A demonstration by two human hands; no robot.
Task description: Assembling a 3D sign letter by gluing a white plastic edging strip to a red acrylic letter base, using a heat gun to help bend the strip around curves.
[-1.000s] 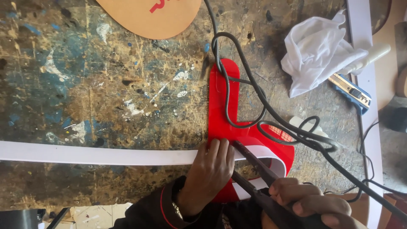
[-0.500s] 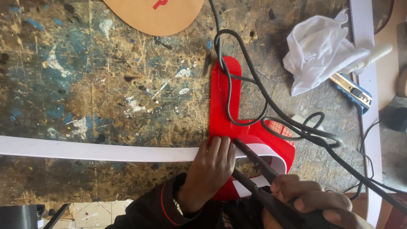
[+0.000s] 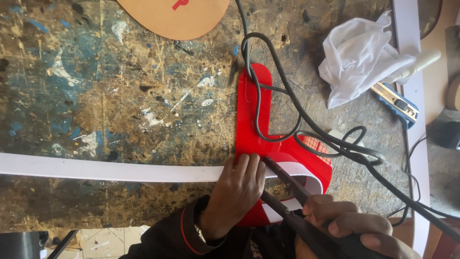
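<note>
We saw the left hand (image 3: 238, 192) pressed flat, fingers together, on a white strip (image 3: 110, 169) where it met a red shape (image 3: 254, 115) at the lower middle of the frame. The right hand (image 3: 350, 230), at the lower right, was closed around a dark tool (image 3: 287, 184) whose tip touched the strip just beside the left fingertips. A black cord (image 3: 287, 103) looped over the red shape and ran off to the lower right. On the paint-stained table (image 3: 96, 96) lay a white cloth (image 3: 359, 62) and a blue knife (image 3: 395, 103) at upper right, and a brown card (image 3: 177, 17) at the top.
</note>
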